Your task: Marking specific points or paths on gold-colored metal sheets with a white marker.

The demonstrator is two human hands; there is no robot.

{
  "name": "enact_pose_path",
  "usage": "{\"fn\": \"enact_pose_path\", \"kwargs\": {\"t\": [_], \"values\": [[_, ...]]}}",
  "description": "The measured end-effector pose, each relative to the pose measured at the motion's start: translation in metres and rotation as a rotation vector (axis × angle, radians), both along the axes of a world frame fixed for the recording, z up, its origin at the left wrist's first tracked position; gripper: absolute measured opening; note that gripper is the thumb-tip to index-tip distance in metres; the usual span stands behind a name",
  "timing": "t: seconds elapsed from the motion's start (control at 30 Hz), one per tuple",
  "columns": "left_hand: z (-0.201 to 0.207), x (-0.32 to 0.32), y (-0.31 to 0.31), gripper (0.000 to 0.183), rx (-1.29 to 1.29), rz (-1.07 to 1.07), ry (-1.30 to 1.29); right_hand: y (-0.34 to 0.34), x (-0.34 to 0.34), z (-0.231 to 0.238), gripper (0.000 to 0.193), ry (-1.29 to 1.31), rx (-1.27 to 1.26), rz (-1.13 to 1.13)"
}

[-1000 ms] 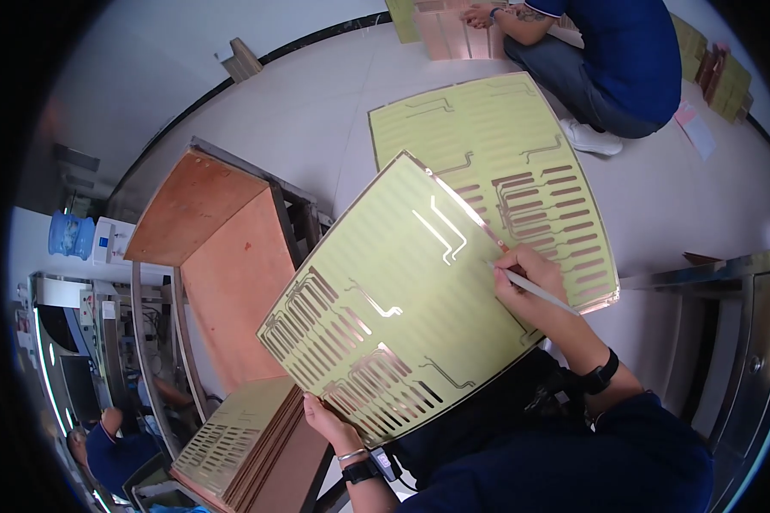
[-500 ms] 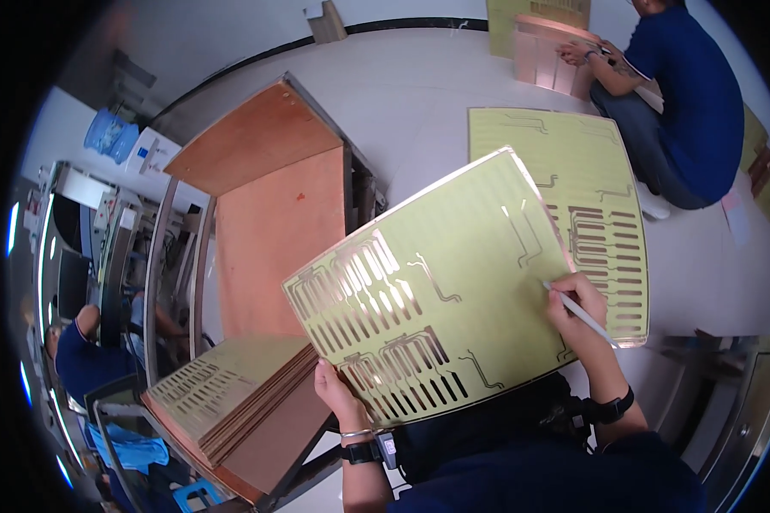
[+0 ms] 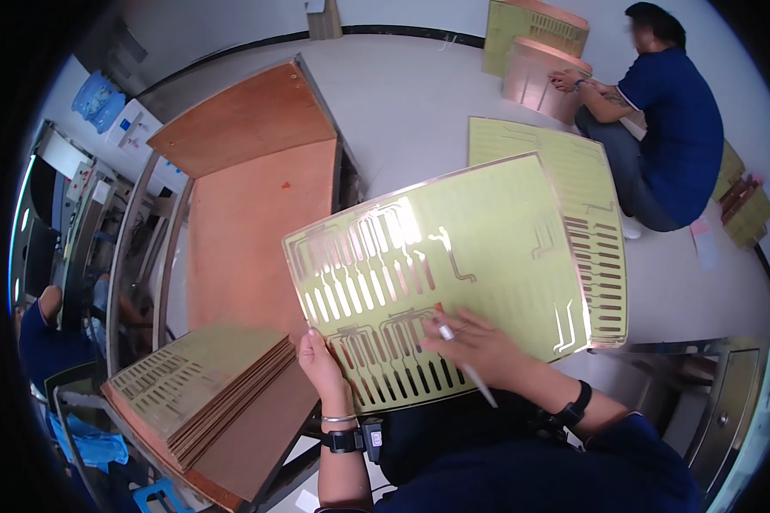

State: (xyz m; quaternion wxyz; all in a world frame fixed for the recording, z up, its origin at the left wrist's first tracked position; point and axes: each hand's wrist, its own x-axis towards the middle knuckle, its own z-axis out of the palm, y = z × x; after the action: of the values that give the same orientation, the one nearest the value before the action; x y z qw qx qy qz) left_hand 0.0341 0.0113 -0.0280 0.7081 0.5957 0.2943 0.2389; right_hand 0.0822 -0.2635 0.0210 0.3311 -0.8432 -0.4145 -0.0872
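Gripping edge of yellow-green panel [image 3: 500, 227]: left fingers [image 3: 313, 344]; right fingers [image 3: 465, 329], partly spread, holding pen [image 3: 480, 386].

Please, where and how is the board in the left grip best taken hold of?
Probably by the middle of its free right edge, coming from the right: the board looks thin and flat, and the left grip holds its left edge.

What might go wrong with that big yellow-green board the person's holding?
The board might tip or slip, since the left hand holds it just by its left edge.
The white pen-like tool in the right hand is close to the board's pattern, so it could scratch or mark it.
If dropped, it might bump the other board behind it.
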Motion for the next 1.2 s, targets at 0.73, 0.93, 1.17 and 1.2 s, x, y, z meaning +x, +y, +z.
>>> {"fn": "enact_pose_path", "kwargs": {"t": [0.73, 0.93, 1.17, 1.2], "values": [[0.006, -0.006, 0.002, 0.029, -0.046, 0.023, -0.068, -0.125, 0.075, 0.032, 0.031, 0.804, 0.857, -0.584], [0.019, -0.003, -0.006, 0.026, -0.132, 0.048, -0.119, -0.120, 0.071, 0.052, 0.030, 0.656, 0.861, -0.637], [0.021, -0.014, 0.008, 0.024, -0.211, -0.010, -0.135, -0.117, 0.075, 0.058, 0.026, 0.576, 0.852, -0.616], [0.019, -0.021, 0.011, 0.023, -0.267, -0.080, -0.147, -0.116, 0.076, 0.058, 0.026, 0.545, 0.835, -0.619]]}}
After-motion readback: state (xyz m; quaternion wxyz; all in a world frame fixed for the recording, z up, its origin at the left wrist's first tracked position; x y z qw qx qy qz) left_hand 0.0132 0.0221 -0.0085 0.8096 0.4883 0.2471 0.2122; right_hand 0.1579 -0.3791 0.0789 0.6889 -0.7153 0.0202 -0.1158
